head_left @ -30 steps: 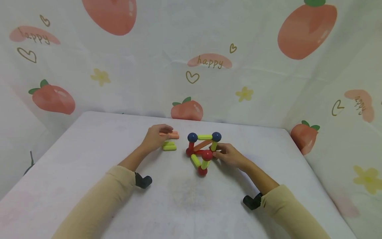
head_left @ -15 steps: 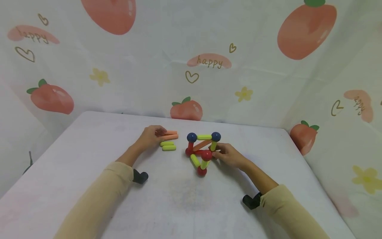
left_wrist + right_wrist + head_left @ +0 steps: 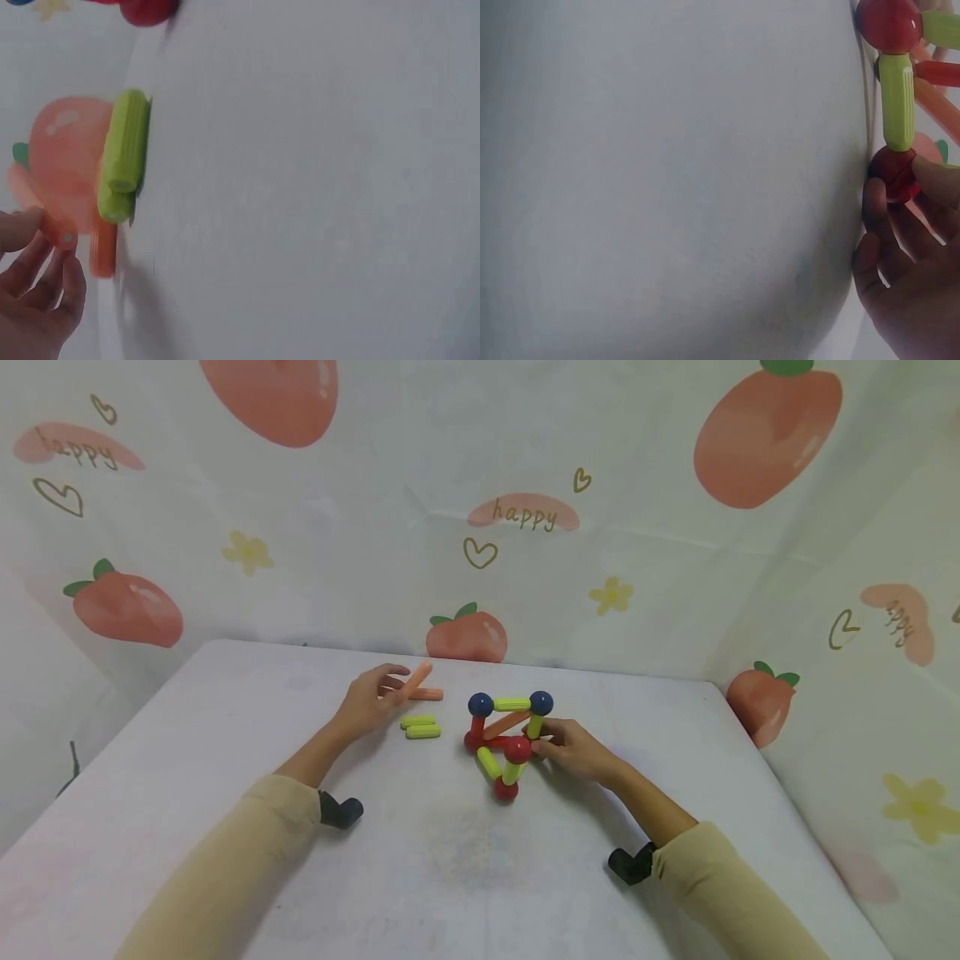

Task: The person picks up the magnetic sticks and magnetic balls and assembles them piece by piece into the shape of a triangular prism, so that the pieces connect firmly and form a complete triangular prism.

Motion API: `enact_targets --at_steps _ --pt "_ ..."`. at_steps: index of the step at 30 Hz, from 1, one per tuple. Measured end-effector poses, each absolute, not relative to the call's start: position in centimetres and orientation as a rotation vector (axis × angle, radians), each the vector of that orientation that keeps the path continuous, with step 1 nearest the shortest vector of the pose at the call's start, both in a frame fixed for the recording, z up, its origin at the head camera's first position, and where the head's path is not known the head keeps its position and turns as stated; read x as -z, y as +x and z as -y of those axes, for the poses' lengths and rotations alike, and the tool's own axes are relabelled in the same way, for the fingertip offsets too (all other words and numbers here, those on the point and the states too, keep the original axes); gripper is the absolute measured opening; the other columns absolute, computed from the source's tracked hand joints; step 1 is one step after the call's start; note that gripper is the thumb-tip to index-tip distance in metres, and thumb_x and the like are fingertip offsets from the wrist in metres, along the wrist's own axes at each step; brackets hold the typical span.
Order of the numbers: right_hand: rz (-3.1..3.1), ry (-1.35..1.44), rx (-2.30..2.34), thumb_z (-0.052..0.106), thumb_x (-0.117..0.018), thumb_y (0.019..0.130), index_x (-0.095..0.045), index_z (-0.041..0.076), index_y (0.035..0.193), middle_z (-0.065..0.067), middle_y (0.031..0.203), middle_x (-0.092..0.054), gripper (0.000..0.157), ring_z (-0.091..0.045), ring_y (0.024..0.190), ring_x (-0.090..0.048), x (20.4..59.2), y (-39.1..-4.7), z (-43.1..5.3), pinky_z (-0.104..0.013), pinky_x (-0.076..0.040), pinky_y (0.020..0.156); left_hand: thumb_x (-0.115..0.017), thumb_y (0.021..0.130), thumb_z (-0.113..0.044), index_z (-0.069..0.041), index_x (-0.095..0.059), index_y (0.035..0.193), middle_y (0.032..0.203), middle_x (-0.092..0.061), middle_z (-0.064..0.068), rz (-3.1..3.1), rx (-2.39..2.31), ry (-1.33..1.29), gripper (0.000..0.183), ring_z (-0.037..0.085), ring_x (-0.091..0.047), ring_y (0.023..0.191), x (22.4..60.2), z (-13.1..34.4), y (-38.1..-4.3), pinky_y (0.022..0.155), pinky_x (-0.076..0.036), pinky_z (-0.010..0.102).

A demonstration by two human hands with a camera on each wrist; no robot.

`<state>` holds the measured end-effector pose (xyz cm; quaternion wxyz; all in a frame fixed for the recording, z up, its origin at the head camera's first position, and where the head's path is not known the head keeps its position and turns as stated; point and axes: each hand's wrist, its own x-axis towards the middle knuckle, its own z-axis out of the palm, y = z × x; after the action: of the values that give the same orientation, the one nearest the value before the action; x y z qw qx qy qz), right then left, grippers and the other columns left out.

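Observation:
My left hand [image 3: 366, 700] pinches an orange magnetic rod [image 3: 417, 681] between thumb and fingers, its far end tilted upward. In the left wrist view that rod [image 3: 46, 210] slants above the table. A second orange rod [image 3: 429, 694] lies behind it. Two yellow-green rods [image 3: 423, 732] lie side by side just in front. To the right stands a frame of rods and balls, with two blue balls [image 3: 481, 704] on top and red balls [image 3: 506, 789] lower down. My right hand [image 3: 576, 750] grips a red ball [image 3: 895, 174] at the frame's right corner.
A white cloth covers the table [image 3: 480, 877]. Behind it hangs a backdrop [image 3: 360, 585] printed with peaches, hearts and flowers. Black wrist mounts [image 3: 341, 811] jut from both cuffs. A dark cord [image 3: 72, 767] shows beyond the left table edge.
My left hand took hold of an orange rod, drew slightly left and raised it to a tilt, away from the other orange rod. The right hand stays at the frame.

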<state>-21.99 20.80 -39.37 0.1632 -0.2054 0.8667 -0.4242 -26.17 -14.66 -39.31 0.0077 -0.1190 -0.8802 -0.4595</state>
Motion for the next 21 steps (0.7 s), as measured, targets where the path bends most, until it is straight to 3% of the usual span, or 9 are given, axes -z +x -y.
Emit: enact_targets --at_steps 7,12,17,21 --pt "-2.465 -0.606 1.212 0.012 -0.057 0.101 -0.057 -0.001 0.134 -0.011 0.12 -0.065 0.036 -0.025 0.103 -0.06 39.5 -22.1 -20.9 -0.035 -0.051 0.091 -0.06 0.1 -0.015 -0.005 -0.038 0.151 0.136 -0.054 0.019 2.663 1.871 -0.184 0.057 0.033 -0.053 0.125 39.1 13.2 -24.7 0.101 -0.049 0.044" --pt "-2.48 -0.628 1.199 0.012 -0.056 0.101 -0.057 -0.002 0.133 -0.012 0.12 -0.065 0.035 -0.025 0.103 -0.06 39.6 -22.1 -20.9 -0.035 -0.05 0.091 -0.069 0.094 -0.02 -0.003 -0.054 0.139 0.127 -0.059 0.014 2.654 1.957 -0.27 0.05 0.027 -0.051 0.122 39.3 11.7 -23.1 0.095 -0.051 0.036" --pt "-2.494 -0.612 1.185 0.012 -0.057 0.101 -0.058 -0.001 0.133 -0.011 0.119 -0.066 0.034 -0.025 0.101 -0.059 39.5 -22.2 -20.8 -0.034 -0.05 0.09 -0.072 0.091 -0.016 -0.003 -0.064 0.122 0.111 -0.068 0.009 2.63 2.06 -0.48 0.034 0.024 -0.062 0.107 39.4 10.2 -21.4 0.087 -0.056 0.033" --pt "-2.491 -0.6 1.189 0.012 -0.057 0.101 -0.058 0.0 0.133 -0.01 0.119 -0.066 0.035 -0.025 0.1 -0.058 39.5 -22.2 -20.7 -0.035 -0.05 0.089 -0.073 0.091 -0.016 -0.004 -0.065 0.123 0.108 -0.072 0.007 2.658 2.088 -0.55 0.035 0.021 -0.066 0.099 39.7 8.9 -20.4 0.085 -0.055 0.032"
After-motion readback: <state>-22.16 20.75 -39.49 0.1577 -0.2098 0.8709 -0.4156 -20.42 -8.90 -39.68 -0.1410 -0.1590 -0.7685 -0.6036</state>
